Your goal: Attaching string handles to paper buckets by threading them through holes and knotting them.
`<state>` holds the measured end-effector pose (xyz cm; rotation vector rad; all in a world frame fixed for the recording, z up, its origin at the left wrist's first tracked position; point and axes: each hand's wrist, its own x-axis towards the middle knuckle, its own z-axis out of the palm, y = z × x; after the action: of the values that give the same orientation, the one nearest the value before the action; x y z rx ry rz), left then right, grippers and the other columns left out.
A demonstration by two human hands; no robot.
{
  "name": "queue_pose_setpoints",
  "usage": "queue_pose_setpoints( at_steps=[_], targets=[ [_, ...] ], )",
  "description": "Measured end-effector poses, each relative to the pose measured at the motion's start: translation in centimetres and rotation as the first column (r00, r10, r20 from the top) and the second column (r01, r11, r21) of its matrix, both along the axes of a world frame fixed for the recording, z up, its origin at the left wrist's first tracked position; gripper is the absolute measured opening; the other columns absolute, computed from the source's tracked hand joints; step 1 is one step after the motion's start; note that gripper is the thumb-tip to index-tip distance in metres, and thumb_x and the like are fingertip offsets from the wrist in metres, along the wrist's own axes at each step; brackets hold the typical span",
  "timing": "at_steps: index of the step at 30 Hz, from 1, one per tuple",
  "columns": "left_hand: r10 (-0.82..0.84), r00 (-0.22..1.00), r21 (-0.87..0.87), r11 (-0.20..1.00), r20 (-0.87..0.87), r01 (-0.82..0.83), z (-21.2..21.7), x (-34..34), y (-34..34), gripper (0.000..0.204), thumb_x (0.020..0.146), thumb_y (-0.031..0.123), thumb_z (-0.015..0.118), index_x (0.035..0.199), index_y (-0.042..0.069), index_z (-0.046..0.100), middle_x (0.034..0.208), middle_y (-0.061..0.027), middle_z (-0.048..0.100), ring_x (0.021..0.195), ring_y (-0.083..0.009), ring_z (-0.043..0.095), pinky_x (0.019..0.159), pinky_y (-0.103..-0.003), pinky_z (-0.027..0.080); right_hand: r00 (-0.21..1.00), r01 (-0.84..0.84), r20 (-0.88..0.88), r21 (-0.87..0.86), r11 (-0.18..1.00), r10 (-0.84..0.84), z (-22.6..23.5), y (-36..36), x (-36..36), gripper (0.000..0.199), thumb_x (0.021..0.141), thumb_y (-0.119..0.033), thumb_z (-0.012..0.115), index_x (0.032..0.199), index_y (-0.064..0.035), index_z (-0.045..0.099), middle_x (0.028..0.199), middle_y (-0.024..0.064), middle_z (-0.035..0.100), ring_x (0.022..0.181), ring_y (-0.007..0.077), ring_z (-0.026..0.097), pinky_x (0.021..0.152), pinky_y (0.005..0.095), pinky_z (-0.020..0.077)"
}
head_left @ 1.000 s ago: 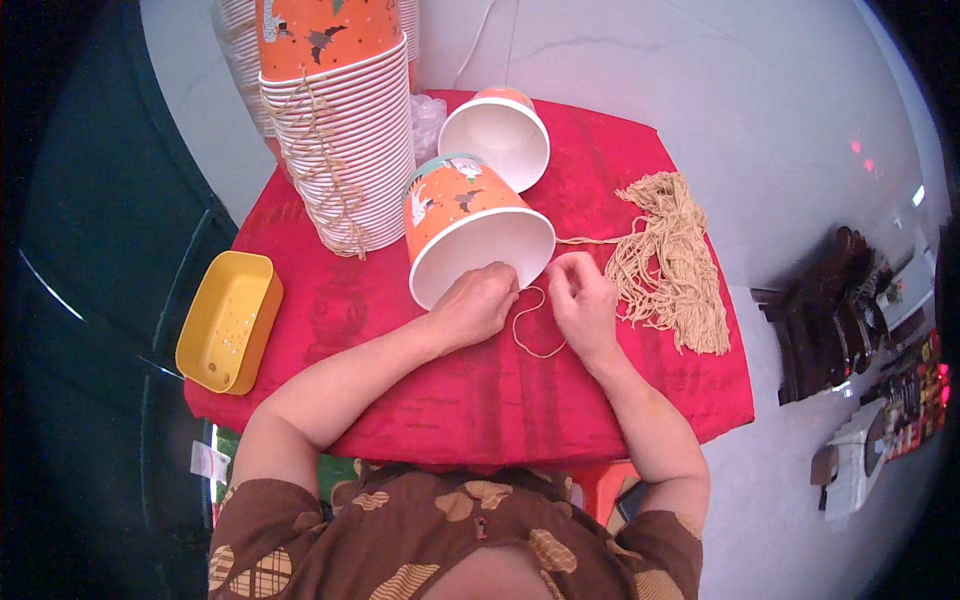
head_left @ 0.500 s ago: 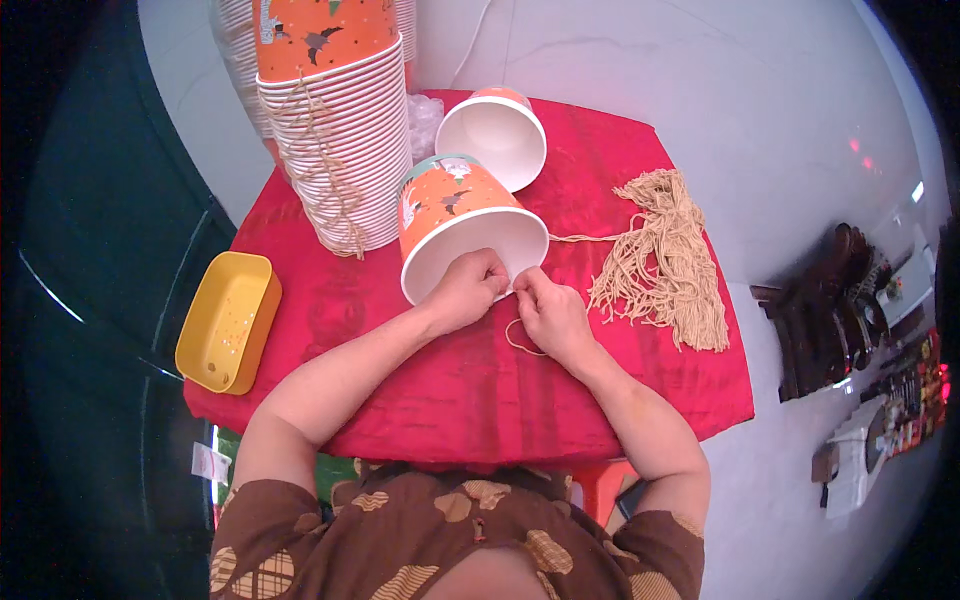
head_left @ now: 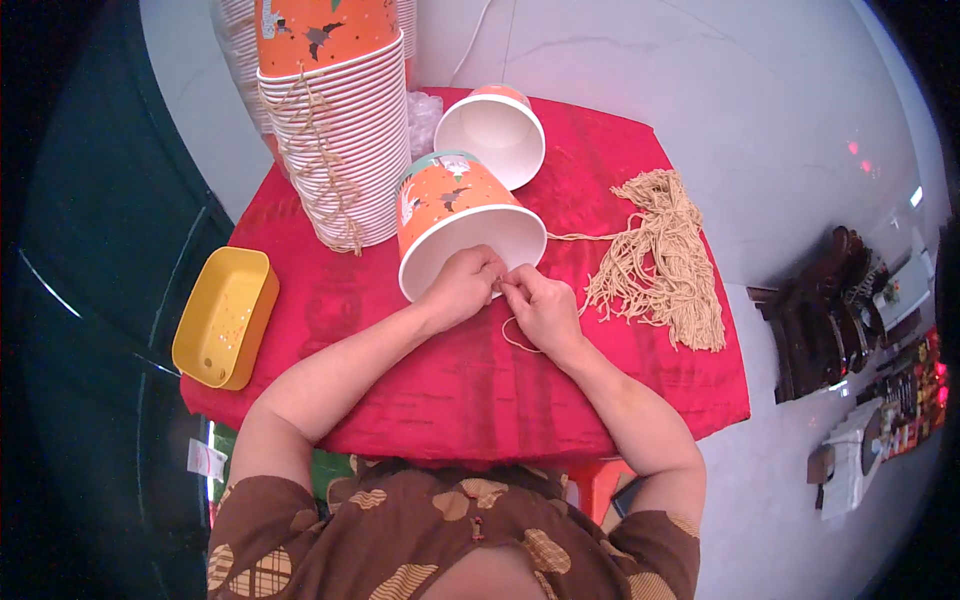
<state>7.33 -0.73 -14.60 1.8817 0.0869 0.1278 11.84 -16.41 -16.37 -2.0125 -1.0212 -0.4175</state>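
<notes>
Bucket: position relative to hands?

Directly ahead on the red cloth, on its side. Long axis runs away from the person, base far and slightly left, white mouth facing the body.

Which hand is nearer?

Left hand, overlapping the mouth from the front. Right hand sits just outside the lower right of the rim. Fingertips of both meet at that stretch of rim; bucket lies ahead and mostly left of the right hand.

Grip state?

Right: thumb and forefinger pinched together, apparently on thin cord, which loops below that hand. Left: fingers curled inward, tips partly hidden; cannot tell how closed, or whether anything is held.

Other cord?

Bundle to the right, well apart from the bucket. One strand runs leftward from it to the bucket's right side; its attachment is hidden.
</notes>
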Motion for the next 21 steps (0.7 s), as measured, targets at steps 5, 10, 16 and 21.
queue_pose_setpoints(
  at_steps=[5, 10, 16, 21],
  targets=[
    [0.001, 0.999, -0.056, 0.998, -0.036, -0.003, 0.9, -0.5, -0.4, 0.018, 0.094, 0.009, 0.044, 0.090, 0.001, 0.060, 0.074, -0.0050, 0.057, 0.059, -0.0126, 0.051, 0.050, -0.028, 0.041, 0.993, -0.019, -0.119, 0.041, 0.999, 0.024, 0.3, -0.1, 0.2, 0.007, 0.085, -0.008, 0.065, 0.087, -0.0019, 0.066, 0.071, 0.0149, 0.066, 0.059, 0.0227, 0.066, 0.053, 0.0334, 0.0491],
    [0.060, 0.987, 0.162, 0.983, 0.147, -0.084, -0.4, -0.3, 0.0, 0.013, 0.089, 0.009, 0.052, 0.092, -0.001, 0.060, 0.082, -0.0104, 0.061, 0.070, -0.0185, 0.058, 0.062, -0.033, 0.048, 0.993, -0.003, -0.121, 0.033, 0.999, 0.007, 0.4, -0.1, 0.1, 0.007, 0.085, -0.008, 0.065, 0.087, -0.0015, 0.066, 0.069, 0.0151, 0.065, 0.057, 0.0220, 0.065, 0.052, 0.0334, 0.0483],
    [0.043, 0.985, 0.449, 0.886, 0.168, -0.115, 0.4, -1.0, -0.4, 0.013, 0.079, 0.009, 0.068, 0.082, -0.003, 0.063, 0.088, -0.0190, 0.064, 0.080, -0.0296, 0.063, 0.071, -0.038, 0.050, 0.981, 0.020, -0.191, -0.003, 1.000, -0.020, 0.7, -0.2, 0.0, 0.009, 0.084, -0.014, 0.065, 0.085, -0.0050, 0.063, 0.068, 0.0155, 0.064, 0.065, 0.0340, 0.066, 0.056, 0.0432, 0.0505],
    [0.039, 0.985, 0.425, 0.899, 0.167, -0.108, 0.5, -1.3, -0.5, 0.009, 0.077, 0.006, 0.066, 0.079, -0.002, 0.064, 0.089, -0.0196, 0.064, 0.083, -0.0328, 0.063, 0.074, -0.039, 0.050, 0.985, 0.058, -0.161, 0.004, 0.998, -0.057, 0.5, 0.0, -0.2, 0.009, 0.084, -0.013, 0.064, 0.086, -0.0050, 0.060, 0.067, 0.0160, 0.064, 0.065, 0.0343, 0.066, 0.055, 0.0437, 0.0506]
  ],
)
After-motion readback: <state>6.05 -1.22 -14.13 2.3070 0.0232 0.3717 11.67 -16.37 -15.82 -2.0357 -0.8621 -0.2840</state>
